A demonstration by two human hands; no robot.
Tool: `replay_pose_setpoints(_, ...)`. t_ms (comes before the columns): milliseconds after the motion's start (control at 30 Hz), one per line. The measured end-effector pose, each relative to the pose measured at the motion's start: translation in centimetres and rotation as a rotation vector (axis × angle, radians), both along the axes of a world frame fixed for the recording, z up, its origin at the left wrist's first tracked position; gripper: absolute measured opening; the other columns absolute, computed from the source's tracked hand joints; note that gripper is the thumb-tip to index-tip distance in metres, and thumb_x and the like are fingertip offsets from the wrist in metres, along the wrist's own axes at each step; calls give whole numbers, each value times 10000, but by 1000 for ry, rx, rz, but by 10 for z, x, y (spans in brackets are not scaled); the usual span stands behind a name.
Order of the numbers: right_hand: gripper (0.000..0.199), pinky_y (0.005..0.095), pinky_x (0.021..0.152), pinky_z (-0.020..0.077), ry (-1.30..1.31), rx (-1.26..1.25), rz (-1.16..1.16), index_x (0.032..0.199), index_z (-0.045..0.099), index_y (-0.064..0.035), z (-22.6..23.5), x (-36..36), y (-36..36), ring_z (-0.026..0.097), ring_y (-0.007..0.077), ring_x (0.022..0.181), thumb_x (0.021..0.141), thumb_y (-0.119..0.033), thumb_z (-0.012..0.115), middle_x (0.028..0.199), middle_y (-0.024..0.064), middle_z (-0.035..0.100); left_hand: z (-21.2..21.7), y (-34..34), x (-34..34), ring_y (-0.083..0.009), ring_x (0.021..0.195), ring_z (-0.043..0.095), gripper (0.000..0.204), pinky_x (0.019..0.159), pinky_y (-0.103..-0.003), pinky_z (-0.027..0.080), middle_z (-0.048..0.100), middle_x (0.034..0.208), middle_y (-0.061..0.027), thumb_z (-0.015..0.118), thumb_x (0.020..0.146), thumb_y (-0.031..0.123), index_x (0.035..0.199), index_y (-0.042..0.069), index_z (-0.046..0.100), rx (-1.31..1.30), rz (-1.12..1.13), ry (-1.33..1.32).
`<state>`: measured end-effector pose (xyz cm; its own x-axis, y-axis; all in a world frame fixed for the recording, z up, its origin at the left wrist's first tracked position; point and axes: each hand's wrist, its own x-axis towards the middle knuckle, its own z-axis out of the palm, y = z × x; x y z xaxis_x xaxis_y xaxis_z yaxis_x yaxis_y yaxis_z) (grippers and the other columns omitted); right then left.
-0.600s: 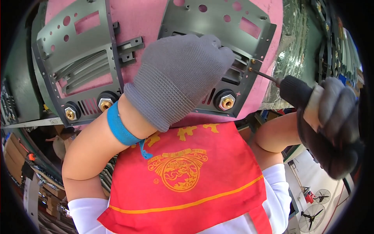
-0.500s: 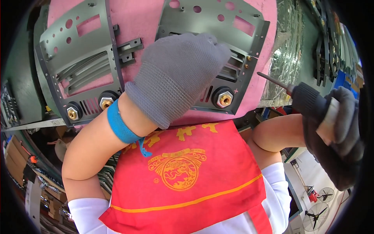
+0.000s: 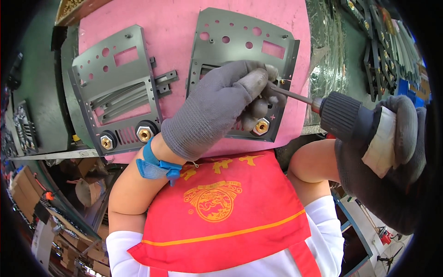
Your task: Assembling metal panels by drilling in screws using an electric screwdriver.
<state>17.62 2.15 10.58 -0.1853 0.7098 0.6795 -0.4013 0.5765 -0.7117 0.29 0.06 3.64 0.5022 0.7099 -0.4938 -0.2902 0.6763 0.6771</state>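
My right hand (image 3: 400, 143), in a grey glove, is wrapped round a dark power screwdriver (image 3: 344, 113) with a pale patch on its grip. Its long bit points left, and the tip meets my left fingertips. My left hand (image 3: 217, 99), also gloved, is pinched above the right-hand grey metal panel (image 3: 240, 41); whatever lies between the fingers is too small or hidden to name. That panel has round holes, a rectangular cutout and a brass-centred connector (image 3: 261, 125) near its lower corner. Part of its slotted area is behind my left hand.
A second grey panel (image 3: 87, 69) with two brass connectors lies to the left on the pink mat (image 3: 173, 27). Small metal brackets (image 3: 167, 79) rest between the panels. A wooden box (image 3: 78, 10) sits at the far left, and dark metal parts (image 3: 380, 51) are stacked at right.
The screwdriver has moved left, bringing its bit to my left fingertips. My left hand has turned, showing its pinched fingers. The panels sit lower in view, the left one also further right.
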Motion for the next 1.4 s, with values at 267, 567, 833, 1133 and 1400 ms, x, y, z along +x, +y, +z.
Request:
replay_pose_setpoints(267, 330, 154, 508, 424, 9, 11, -10, 620, 417, -209, 4, -3, 2, 498, -12, 534, 753, -238, 718, 549, -111, 453, -14, 0, 2, -38, 619, 437, 500, 533, -184, 356, 627, 875, -5, 512, 996, 453, 1176, -6, 598, -86, 119, -152)
replay_pose_setpoints(567, 317, 160, 515, 417, 16, -7, -21, 637, 423, -204, 7, 5, -8, 491, -6, 540, 757, -239, 713, 561, -106, 452, -11, -2, -1, -53, 571, 283, 493, 487, -203, 275, 352, 698, 55, 506, 999, 440, 1163, -17, 592, -231, 49, -270)
replay_pose_setpoints(833, 305, 164, 521, 411, 27, -13, -15, 652, 427, -199, 7, -2, -13, 485, -1, 545, 762, -241, 708, 571, -102, 451, -6, -11, 2, -47, 597, 336, 509, 510, -189, 296, 546, 794, 23, 518, 994, 441, 1205, -17, 589, -271, 131, -392)
replay_pose_setpoints(1133, 292, 170, 527, 404, 10, -96, -81, 668, 432, -194, -11, 29, -13, 478, 5, 550, 767, -242, 703, 583, -98, 449, 19, -44, -40, -213, 659, 571, 329, 521, -315, 443, 551, 764, -70, 750, 745, 225, 1030, 79, 676, 933, -356, 843)
replay_pose_setpoints(1400, 281, 174, 533, 398, -2, -168, -128, 683, 437, -189, -25, 32, -24, 471, 10, 555, 771, -243, 698, 593, -93, 448, -23, -69, -41, -183, 606, 546, 243, 442, -315, 403, 492, 693, -21, 674, 728, 87, 970, 66, 667, 1433, -380, 1068)
